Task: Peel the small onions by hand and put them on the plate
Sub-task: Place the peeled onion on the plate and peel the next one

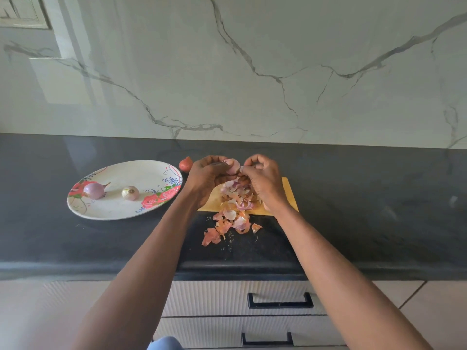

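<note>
My left hand grips a small pale pink onion above the yellow board. My right hand pinches a bit of the onion's skin right beside it. Two peeled onions lie on the flowered white plate at the left: a purple one and a paler one. One unpeeled reddish onion sits on the counter behind the plate's right rim.
A heap of onion peels covers the board and spills toward the black counter's front edge. A marble wall rises behind the counter. White drawers with black handles are below.
</note>
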